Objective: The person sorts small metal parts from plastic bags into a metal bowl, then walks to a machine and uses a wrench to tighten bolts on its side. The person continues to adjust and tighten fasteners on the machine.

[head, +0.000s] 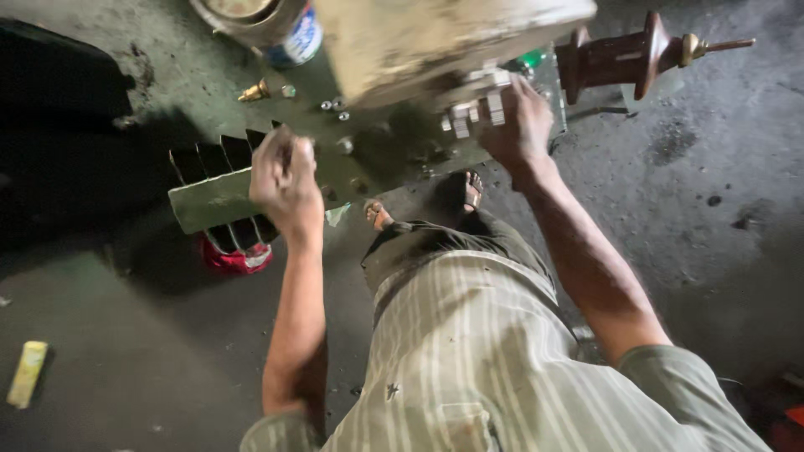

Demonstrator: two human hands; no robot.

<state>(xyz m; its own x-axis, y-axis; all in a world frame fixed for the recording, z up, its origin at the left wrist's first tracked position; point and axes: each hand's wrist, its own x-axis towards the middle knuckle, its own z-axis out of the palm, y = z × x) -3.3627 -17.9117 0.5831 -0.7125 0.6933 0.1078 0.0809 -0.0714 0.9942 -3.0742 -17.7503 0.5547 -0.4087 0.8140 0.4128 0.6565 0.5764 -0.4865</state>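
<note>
Left hand (285, 180) closed on the green plate's (213, 199) edge at nine o'clock, right hand (519, 125) clamped on grey blocks (477, 105) at one o'clock — apparently steadying the casing (419, 38) between them.

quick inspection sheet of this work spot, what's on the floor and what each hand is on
surface: stained dark concrete floor
job's things: grey-green finned metal unit; pale block over it; bolts on its top plate
clutter: brown insulator, tin can, brass fitting, red rag, yellow block
grippers: left hand closed on the unit's edge; right hand on a stack of metal pieces
cables: nothing seen
surroundings: dim; person's striped shirt, sandalled feet
</note>
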